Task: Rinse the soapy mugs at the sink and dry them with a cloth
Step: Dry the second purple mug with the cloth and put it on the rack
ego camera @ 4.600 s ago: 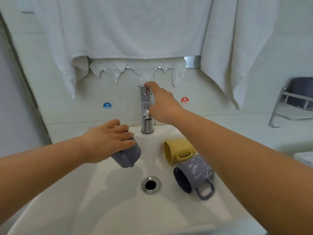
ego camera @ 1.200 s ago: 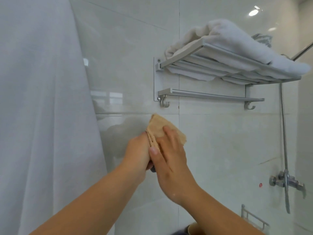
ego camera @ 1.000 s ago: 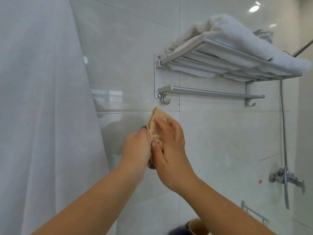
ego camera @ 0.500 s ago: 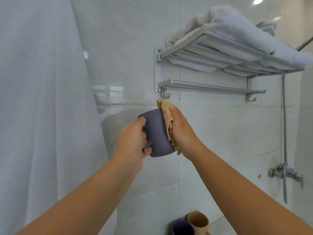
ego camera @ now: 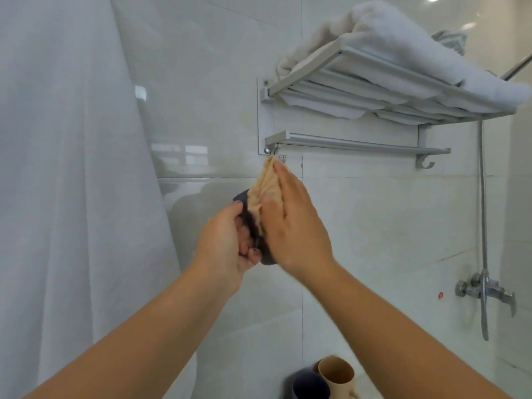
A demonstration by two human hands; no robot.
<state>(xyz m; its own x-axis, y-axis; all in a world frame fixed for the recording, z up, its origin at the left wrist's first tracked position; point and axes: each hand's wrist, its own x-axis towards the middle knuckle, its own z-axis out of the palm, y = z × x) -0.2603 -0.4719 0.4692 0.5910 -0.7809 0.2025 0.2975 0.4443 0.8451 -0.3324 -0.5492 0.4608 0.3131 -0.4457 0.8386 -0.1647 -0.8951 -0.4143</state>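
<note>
I hold a dark purple-grey mug [ego camera: 247, 214] up in front of the tiled wall. My left hand [ego camera: 227, 243] grips it from the left, fingers curled round its side. My right hand [ego camera: 290, 220] presses a tan cloth [ego camera: 266, 194] against the mug with fairly straight fingers. Cloth and hands hide most of the mug. At the bottom edge stand two more mugs upright, a dark one [ego camera: 309, 384] and a beige one [ego camera: 336, 372].
A metal towel rack [ego camera: 357, 144] with folded white towels [ego camera: 403, 44] is fixed on the wall above the hands. A large white towel [ego camera: 63, 182] hangs at the left. A shower valve and hose [ego camera: 485, 292] are at the right.
My right hand has swung round from the mug's right side to its near face, bringing the cloth over it, so less of the mug shows. The mugs below have come further into view.
</note>
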